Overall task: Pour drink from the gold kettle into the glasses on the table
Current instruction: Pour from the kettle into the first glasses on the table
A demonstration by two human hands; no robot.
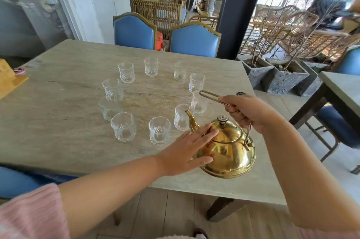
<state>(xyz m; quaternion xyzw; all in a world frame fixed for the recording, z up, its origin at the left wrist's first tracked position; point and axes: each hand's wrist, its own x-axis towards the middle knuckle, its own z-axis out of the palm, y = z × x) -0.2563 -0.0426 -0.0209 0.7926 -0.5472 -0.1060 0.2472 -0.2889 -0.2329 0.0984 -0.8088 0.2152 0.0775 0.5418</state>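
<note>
Near the front right corner of the tabletop (64, 126) the gold kettle (227, 151) hangs tilted, its base lifted toward the person and its spout (191, 121) pointing away and left, level with the rim of the nearest glass (181, 117). Whether the base clears the stone or one edge touches it I cannot tell. The right hand (248, 112) is closed around the wire handle (210, 95), which loops up and forward over the lid knob (222, 119). The left hand (190, 150) lies open and flat against the kettle's left flank, fingers spread toward the lid, steadying rather than gripping.

Ten clear glasses stand upright in a rough ring (126, 72), all apparently empty, so pouring seems not yet begun. The glass by the spout looks the likely first target, with another (159, 130) just left of it.

To pour well, I would carry the spout tip over the middle of that rim before tipping further, let the right hand do the tilting, and keep the left palm light on the body to stop the kettle swinging on its loose handle. A slow tilt matters: the mouths are small and the neighbours close. The metal may be hot, so the left hand's contact should be brief.

Blue chairs (192, 41) stand beyond the far edge.
</note>
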